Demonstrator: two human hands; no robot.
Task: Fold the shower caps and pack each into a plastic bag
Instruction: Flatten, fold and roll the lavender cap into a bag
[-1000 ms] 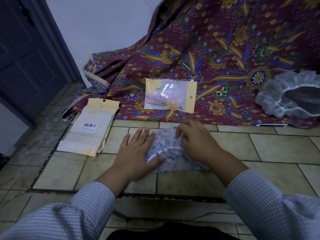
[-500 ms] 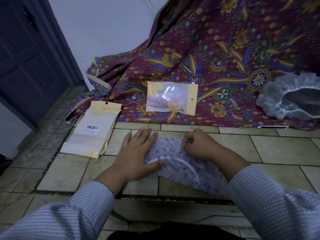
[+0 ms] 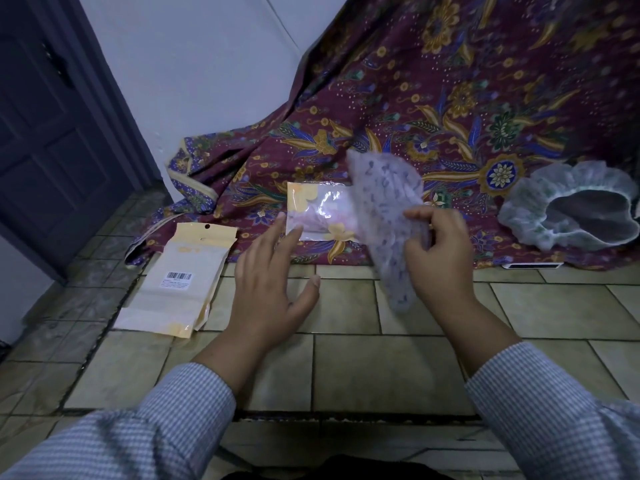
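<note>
My right hand pinches a folded, pale shower cap with a blue print and holds it up above the tiled floor, blurred by motion. My left hand hovers beside it with fingers straight and spread, holding nothing. Behind the hands a clear plastic bag with yellow edges, holding a packed pinkish cap, lies on the patterned cloth. A stack of empty yellow-and-white bags lies on the floor to the left. An unfolded white shower cap sits on the cloth at the right.
A maroon floral cloth drapes down from the back onto the tiled floor. A dark door stands at the left beside a white wall. A flat white object peeks from under the cloth's edge.
My right hand has lifted the folded cap off the floor and raised it. My left hand has come off the cap and moved up, open.
</note>
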